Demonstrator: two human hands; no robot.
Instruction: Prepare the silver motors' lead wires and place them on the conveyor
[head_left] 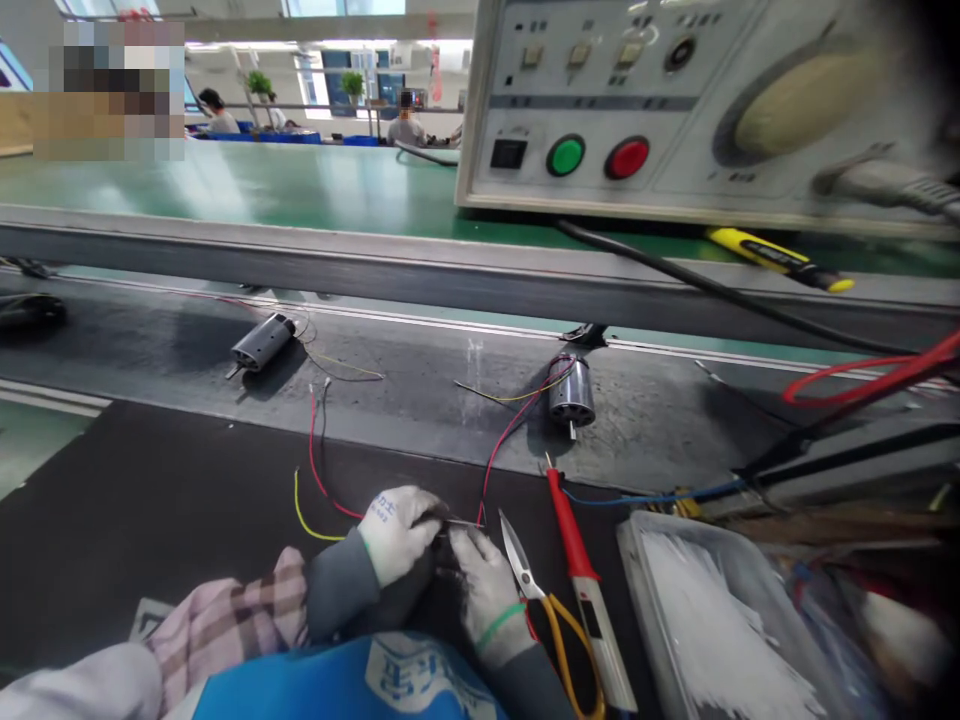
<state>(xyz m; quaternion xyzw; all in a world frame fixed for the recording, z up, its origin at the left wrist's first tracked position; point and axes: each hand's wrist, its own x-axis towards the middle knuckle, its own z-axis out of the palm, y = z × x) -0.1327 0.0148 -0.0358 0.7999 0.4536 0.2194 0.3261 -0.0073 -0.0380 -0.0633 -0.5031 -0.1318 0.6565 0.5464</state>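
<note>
My left hand (401, 532), in a white work glove, is closed with its fingertips pinched together. Close beside it, my gloved right hand (487, 580) is also closed, fingers curled inward. A thin pale strip (463, 522) shows between the fingertips; the dark thing beneath is mostly hidden. A red wire (318, 470) and a yellow wire (301, 510) run out from beside my left hand. Just right of my right hand lie scissors with yellow handles (556, 625). A motor (571, 392) with red and yellow wires lies beyond my hands.
Another motor (262, 343) lies farther left on the grey belt (172, 345). A red-handled probe (574, 540) is right of the scissors, beside a plastic box of thin white strips (637, 545). A tester with green and red buttons (585, 110) stands on the raised shelf, near a yellow screwdriver (757, 252).
</note>
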